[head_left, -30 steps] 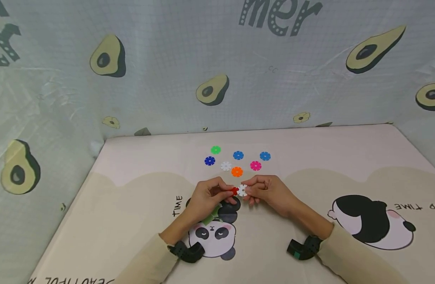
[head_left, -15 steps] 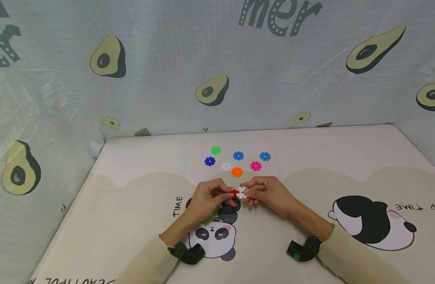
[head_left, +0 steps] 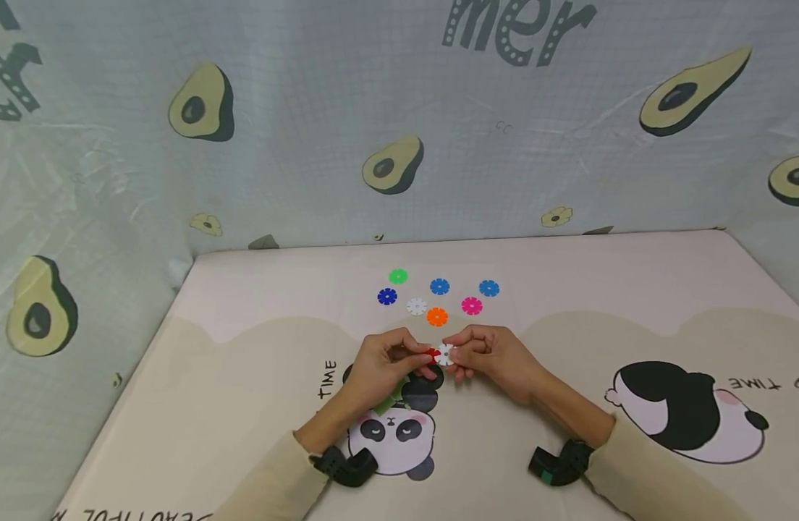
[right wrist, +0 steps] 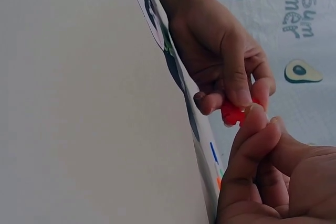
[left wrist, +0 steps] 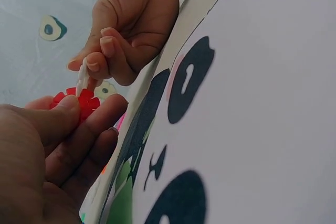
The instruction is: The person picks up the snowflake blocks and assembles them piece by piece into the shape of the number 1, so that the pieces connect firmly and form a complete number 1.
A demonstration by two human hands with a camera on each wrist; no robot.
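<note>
Between thumb and fingers, my left hand [head_left: 384, 365] pinches a red notched plastic disc [left wrist: 86, 107], seen face-on in the left wrist view. My right hand [head_left: 497, 358] pinches a white notched disc [head_left: 444, 354] from the other side. In the left wrist view the white disc [left wrist: 81, 80] stands edge-on, crosswise to the red one, with its edge right at the red disc's rim. The right fingers mostly cover the white disc in the right wrist view, where part of the red disc [right wrist: 233, 113] shows. Both hands are close together over the printed panda.
Beyond the hands, several loose discs lie flat on the table cover [head_left: 243, 405]: green [head_left: 398, 276], dark blue [head_left: 387, 297], white [head_left: 417, 307], orange [head_left: 437, 317], pink [head_left: 472, 305] and two lighter blue, one nearer the middle [head_left: 440, 286]. A curtain with avocado prints hangs behind.
Both hands keep their pinch on the red and white discs, with the white disc turning slightly. The loose discs stay where they lie; the head view shifts a little.
</note>
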